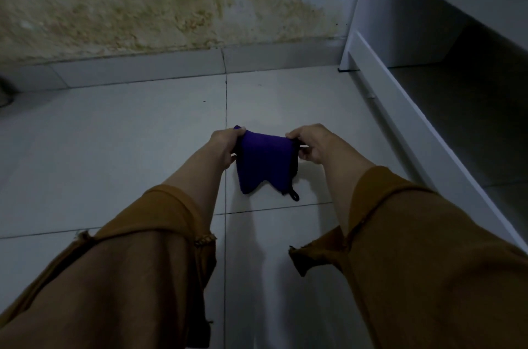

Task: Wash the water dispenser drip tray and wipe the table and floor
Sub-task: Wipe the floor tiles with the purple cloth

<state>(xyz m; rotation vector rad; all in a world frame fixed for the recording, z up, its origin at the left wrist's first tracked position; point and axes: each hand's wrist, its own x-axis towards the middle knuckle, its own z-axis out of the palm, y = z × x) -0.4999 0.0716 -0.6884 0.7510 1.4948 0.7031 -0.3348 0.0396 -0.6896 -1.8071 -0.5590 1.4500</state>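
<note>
Head view: two hands, one purple cloth, held above tiled floor.
Left hand and right hand each pinch a top corner; cloth hangs between and below both grips.

There were 2 hands, the left hand and the right hand, at the centre of the frame, and 2 brown sleeves along the bottom. Between them hung 1 purple cloth with 1 black loop. 1 white table filled the right.
</note>
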